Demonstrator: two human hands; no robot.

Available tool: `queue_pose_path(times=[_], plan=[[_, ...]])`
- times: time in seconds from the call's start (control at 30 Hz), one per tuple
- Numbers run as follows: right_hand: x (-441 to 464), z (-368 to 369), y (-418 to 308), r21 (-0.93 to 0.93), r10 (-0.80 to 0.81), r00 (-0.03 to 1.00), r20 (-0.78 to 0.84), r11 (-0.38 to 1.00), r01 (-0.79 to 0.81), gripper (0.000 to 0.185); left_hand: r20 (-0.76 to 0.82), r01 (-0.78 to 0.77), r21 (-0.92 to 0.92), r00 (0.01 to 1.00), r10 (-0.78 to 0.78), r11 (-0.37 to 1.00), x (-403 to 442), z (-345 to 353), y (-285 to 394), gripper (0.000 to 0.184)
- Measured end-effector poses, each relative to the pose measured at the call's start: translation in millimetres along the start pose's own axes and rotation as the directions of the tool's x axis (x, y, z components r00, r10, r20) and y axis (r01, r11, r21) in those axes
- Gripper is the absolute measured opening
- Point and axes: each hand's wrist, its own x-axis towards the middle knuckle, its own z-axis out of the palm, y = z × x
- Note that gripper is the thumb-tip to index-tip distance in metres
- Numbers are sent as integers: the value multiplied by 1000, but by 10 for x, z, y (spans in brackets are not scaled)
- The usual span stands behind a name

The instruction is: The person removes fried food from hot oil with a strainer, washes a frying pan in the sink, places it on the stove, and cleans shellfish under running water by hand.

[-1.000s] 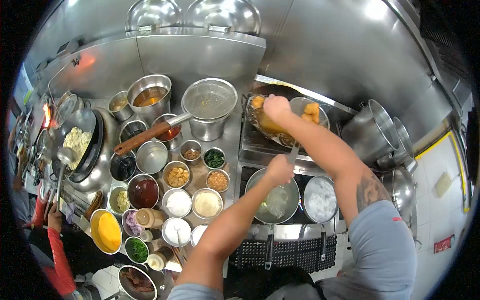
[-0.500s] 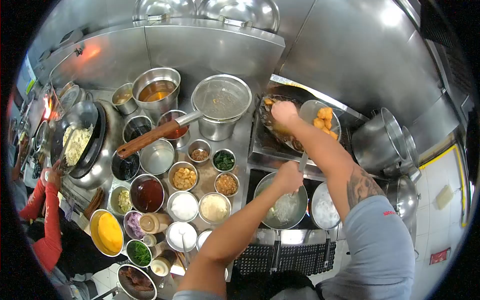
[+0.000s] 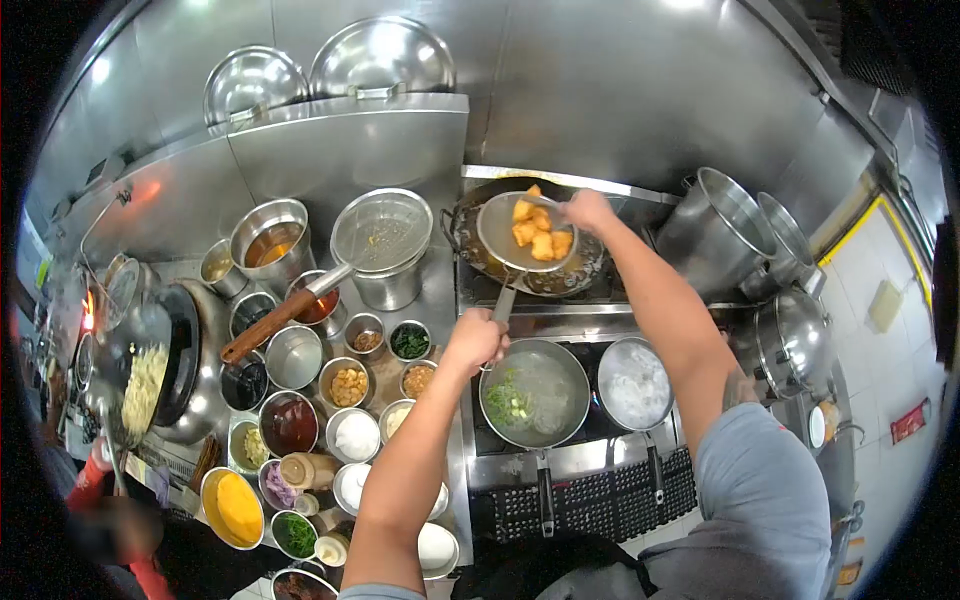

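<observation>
My left hand (image 3: 478, 340) is closed round the handle of a fine-mesh strainer (image 3: 495, 232). Golden fried cubes (image 3: 541, 243) lie in the strainer, which is above a dark wok (image 3: 582, 284) of oil. At the strainer's upper right edge, my right hand (image 3: 590, 212) is closed on a thin utensil whose kind I cannot make out; its tip reaches toward the cubes. Below the wok, a pan (image 3: 548, 415) contains clear liquid and chopped greens. Beside it, a smaller pan (image 3: 636, 388) holds cloudy white, bubbling liquid.
Bowls of sauces and ingredients crowd the left counter, with a wooden-handled strainer (image 3: 265, 328) reaching across them from a pot. Tall pots (image 3: 712, 230) stand right of the wok. At far left, a co-worker's red sleeve (image 3: 90, 490) is near another wok (image 3: 178, 365) with food.
The strainer of cubes has shifted left over the wok. My right hand has come from the wok's left side to the strainer's right edge. The camera view has turned right.
</observation>
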Motion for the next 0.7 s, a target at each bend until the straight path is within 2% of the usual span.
queue_pose_path(times=[0.07,0.13,0.2,0.23,0.27,0.33,0.37,0.4,0.47,0.53,0.6,0.67,0.7], plan=[[-71,182,235,231,106,993,56,966,-116,47,-13,-5,-32,1000,5,999,-24,42,-2,15],[-322,61,229,84,48,995,-85,996,-41,43,-57,-10,-88,998,5,996,-140,150,119,17],[-623,-139,240,84,38,989,-145,996,-26,44,-71,-21,-111,997,14,994,-155,194,140,17],[-793,-223,268,83,35,985,-172,996,-21,45,-89,-35,-6,995,34,999,-162,213,189,17],[-992,-287,293,168,47,974,-220,986,-9,44,-99,-36,-127,995,24,991,-217,255,245,21],[-1371,-349,407,330,89,945,-314,944,21,43,-81,-2,0,997,2,1000,-257,281,363,19],[-1496,-262,580,388,107,959,-261,922,3,43,-112,2,136,994,13,991,-290,346,459,15],[-1711,-256,668,587,193,970,-149,806,-70,42,-122,-16,-61,992,8,998,-141,363,347,13],[-2225,-265,767,868,270,959,89,451,-207,40,-143,8,55,990,0,998,-347,461,620,14],[-2799,-131,868,951,269,949,162,215,-223,37,-99,-32,-130,995,19,991,-241,451,503,17],[-3051,-253,997,980,258,950,176,47,-195,35,-147,16,-49,989,-23,999,-241,435,485,18],[-3529,-141,1023,963,255,929,269,-89,-254,32,-92,-33,126,995,45,991,-60,305,292,25],[-3722,-86,1023,947,255,912,322,-109,-303,30,-92,-67,292,991,97,954,-114,297,408,26]])
